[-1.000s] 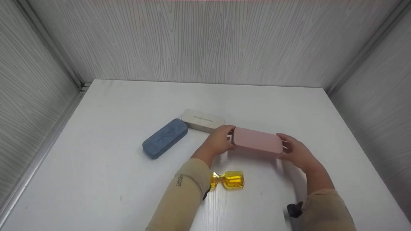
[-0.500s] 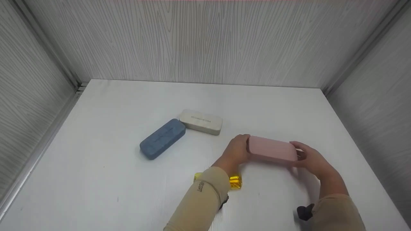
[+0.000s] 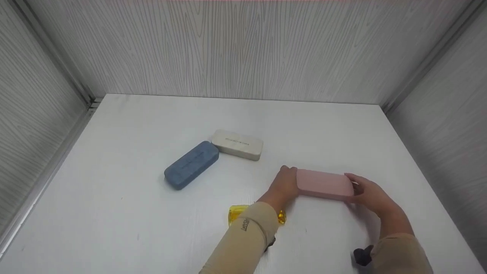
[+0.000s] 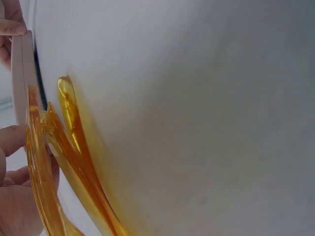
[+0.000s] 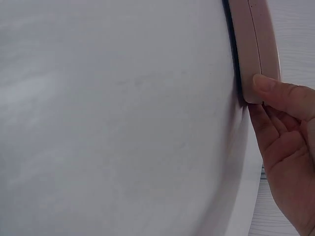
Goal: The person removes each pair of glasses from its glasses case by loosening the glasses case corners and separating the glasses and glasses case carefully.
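A closed pink glasses case point(image 3: 324, 182) is held level between both hands, right of centre in the head view. My left hand point(image 3: 284, 185) grips its left end, while my right hand point(image 3: 373, 195) pinches the right end. Thumb and fingers on that end show in the right wrist view, with the case's seam point(image 5: 255, 34) and a dark strip of shadow below it. Whether the case touches the table cannot be told. Yellow transparent glasses point(image 3: 236, 214) lie under my left forearm, partly hidden; they loom large in the left wrist view, their yellow frame point(image 4: 74, 115) near the lens.
A blue glasses case point(image 3: 191, 165) lies left of centre on the white table point(image 3: 114, 220). Its upper end meets a cream glasses case point(image 3: 237, 144) with lettering on the lid. Grey wood-grain panels point(image 3: 243, 49) enclose the back and sides.
Both hands have carried the pink case to the right and toward me, and lower down. My left sleeve now covers the middle of the yellow glasses. The blue and cream cases stay put.
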Demonstrator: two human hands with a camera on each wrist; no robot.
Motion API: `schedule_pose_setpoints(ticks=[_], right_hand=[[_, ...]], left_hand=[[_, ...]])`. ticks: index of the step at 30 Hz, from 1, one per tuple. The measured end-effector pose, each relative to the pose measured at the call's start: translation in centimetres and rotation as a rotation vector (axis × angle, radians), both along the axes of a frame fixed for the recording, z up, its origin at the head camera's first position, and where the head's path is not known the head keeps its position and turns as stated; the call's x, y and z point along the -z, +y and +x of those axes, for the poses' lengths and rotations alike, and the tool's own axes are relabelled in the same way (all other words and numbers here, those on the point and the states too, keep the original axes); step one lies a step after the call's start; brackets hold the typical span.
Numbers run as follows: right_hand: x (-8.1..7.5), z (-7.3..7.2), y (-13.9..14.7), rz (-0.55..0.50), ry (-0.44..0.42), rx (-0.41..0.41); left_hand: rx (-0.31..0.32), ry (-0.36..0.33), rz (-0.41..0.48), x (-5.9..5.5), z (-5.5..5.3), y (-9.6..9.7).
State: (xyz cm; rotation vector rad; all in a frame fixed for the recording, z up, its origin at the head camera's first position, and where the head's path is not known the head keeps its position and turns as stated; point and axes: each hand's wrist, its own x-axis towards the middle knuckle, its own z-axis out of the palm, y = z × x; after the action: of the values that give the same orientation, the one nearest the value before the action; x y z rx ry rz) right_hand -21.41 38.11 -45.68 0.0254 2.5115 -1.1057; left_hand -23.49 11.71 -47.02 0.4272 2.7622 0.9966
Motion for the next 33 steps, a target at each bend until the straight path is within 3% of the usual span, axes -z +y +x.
schedule_pose_setpoints(ticks=[8, 16, 23, 33], right_hand=[[-0.4, -0.1, -0.8, 0.083, 0.003, -0.023], [-0.8, -0.4, -0.7, 0.115, 0.03, -0.109], [-2.7, -0.9, -1.4, 0.174, 0.067, -0.162], [-4.8, -2.1, -3.7, 0.116, 0.184, -0.126]], left_hand=[[0.046, 0.045, -0.024, -0.3, 0.1, -0.3], [0.061, -0.099, 0.028, -1.6, 0.2, -1.5], [0.013, -0.173, -0.031, -2.7, -0.8, -2.7], [-0.009, -0.13, 0.02, -4.9, -1.7, -6.0]])
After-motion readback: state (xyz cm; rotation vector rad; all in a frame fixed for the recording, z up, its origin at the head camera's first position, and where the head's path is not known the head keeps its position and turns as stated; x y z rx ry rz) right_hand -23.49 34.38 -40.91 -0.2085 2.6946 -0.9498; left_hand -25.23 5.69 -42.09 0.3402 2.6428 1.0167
